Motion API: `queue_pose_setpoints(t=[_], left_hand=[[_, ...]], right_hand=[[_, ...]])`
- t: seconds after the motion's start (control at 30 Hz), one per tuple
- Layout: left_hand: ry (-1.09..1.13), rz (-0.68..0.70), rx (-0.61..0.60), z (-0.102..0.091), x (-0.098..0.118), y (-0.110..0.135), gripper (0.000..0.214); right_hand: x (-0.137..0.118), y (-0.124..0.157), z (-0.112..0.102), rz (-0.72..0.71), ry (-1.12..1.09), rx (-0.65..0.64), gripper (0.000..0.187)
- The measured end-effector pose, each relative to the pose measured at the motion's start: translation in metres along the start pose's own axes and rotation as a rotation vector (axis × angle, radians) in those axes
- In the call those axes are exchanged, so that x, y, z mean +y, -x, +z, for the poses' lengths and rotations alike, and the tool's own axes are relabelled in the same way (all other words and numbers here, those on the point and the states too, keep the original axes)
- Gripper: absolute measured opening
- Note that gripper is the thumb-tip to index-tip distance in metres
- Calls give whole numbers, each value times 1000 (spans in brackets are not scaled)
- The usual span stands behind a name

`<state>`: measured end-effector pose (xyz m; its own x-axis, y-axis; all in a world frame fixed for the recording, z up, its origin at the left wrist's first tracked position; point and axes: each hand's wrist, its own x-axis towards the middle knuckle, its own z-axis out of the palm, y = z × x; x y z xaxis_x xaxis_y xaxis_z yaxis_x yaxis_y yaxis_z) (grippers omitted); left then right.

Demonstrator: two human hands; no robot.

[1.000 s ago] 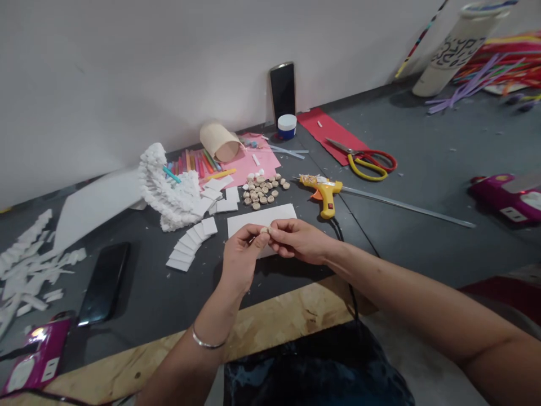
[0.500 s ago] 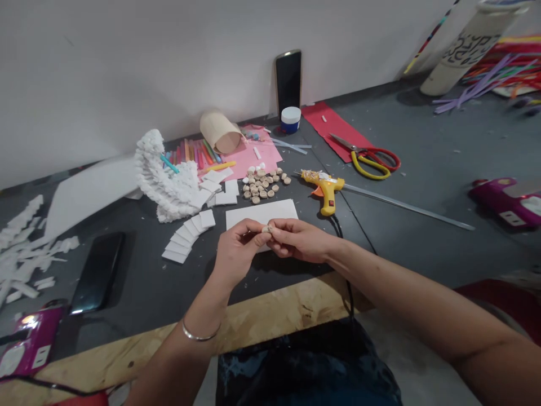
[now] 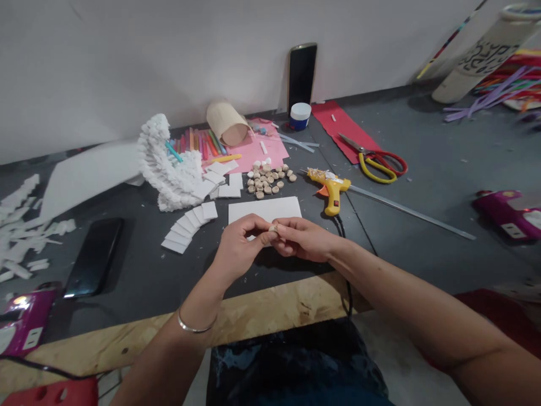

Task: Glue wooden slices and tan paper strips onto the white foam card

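My left hand (image 3: 240, 249) and my right hand (image 3: 304, 238) meet over the dark table, fingertips pinched together on one small round wooden disc (image 3: 274, 228). Under them lies a white rectangular card (image 3: 265, 210). Just beyond the card is a heap of several similar wooden discs (image 3: 269, 181). A yellow glue gun (image 3: 331, 188) lies to the right of the card, its black cord running toward me past my right wrist.
White card squares (image 3: 188, 230) fan out left of the card, beside a white fringed paper piece (image 3: 169, 169). Scissors (image 3: 376, 159), a long metal ruler (image 3: 412, 212), a black phone (image 3: 94, 256), a small jar (image 3: 300, 116) and coloured sticks (image 3: 203, 148) lie around. Wooden table edge (image 3: 262, 313) is near me.
Both hands stay pinched on the small disc with only slight finger shifts. The view has drifted a little, so the table items sit slightly higher and to the right.
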<state>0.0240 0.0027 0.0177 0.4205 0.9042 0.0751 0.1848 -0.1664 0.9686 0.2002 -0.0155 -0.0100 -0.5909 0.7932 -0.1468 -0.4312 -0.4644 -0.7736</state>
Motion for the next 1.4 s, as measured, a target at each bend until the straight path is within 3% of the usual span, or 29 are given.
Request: queue_pose_setpoints(t=[0.3,0.53,1.4], left_hand=[[-230,116,-96,-7,11,-1,12],[-343,181,-106,-9,12,2,8],[-473,364,-98,-8,4,3,9]], right_hand=[[2,2,-6,47,58,-16,35],[5,2,-11,29,171,-21,35],[6,4,-13,-8,279,-35,28]])
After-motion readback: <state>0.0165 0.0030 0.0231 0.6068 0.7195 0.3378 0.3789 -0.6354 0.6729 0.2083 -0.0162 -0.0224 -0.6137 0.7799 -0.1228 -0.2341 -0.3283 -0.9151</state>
